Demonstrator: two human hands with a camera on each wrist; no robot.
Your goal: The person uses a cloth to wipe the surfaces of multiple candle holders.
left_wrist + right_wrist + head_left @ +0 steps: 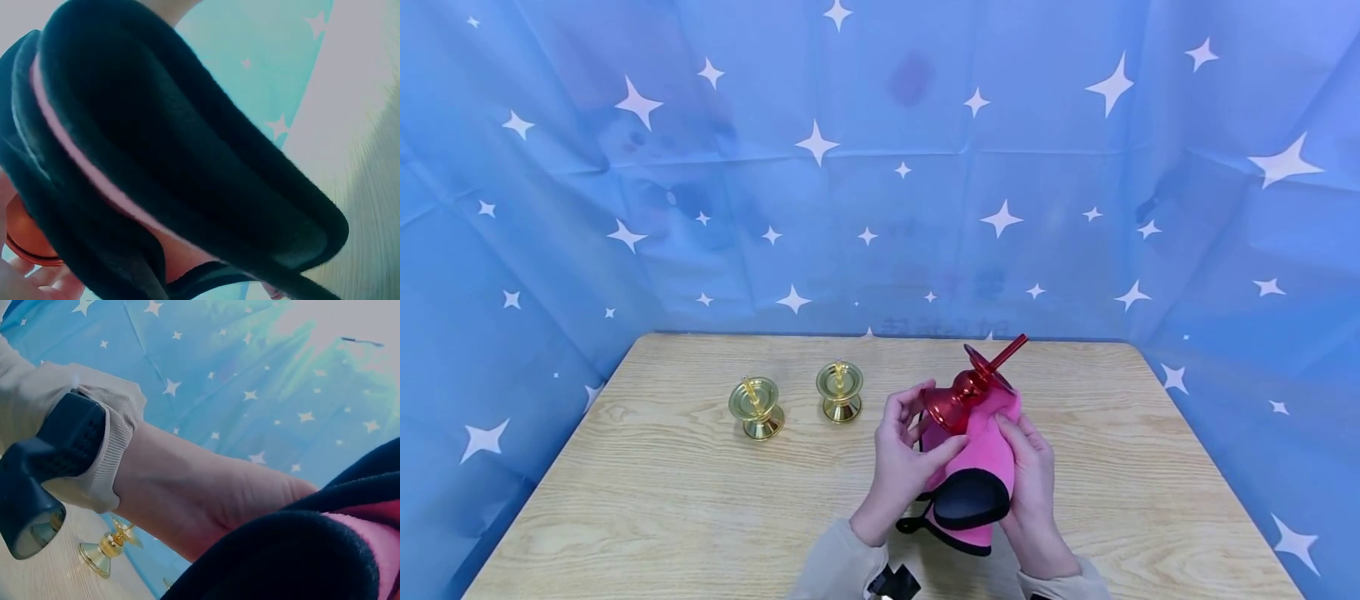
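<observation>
My left hand [904,454] holds a shiny red candle holder [953,402] by its flared base, thumb in front. The holder tilts, its dish and thin red stem pointing up and right. Against it sits a pink fabric pouch [981,446] with black edging, gripped from the right side by my right hand [1032,473]. In the left wrist view the pouch's dark opening [187,144] fills the middle, and the candle holder's red base [30,234] shows beside the left fingers. My right hand is hidden in its own wrist view.
Two gold candle holders stand on the wooden table [647,492]: one at the left [762,408], another nearer the middle [841,392]. A blue curtain [880,192] with white stars hangs behind and at both sides. A black strap [912,524] hangs off the pouch.
</observation>
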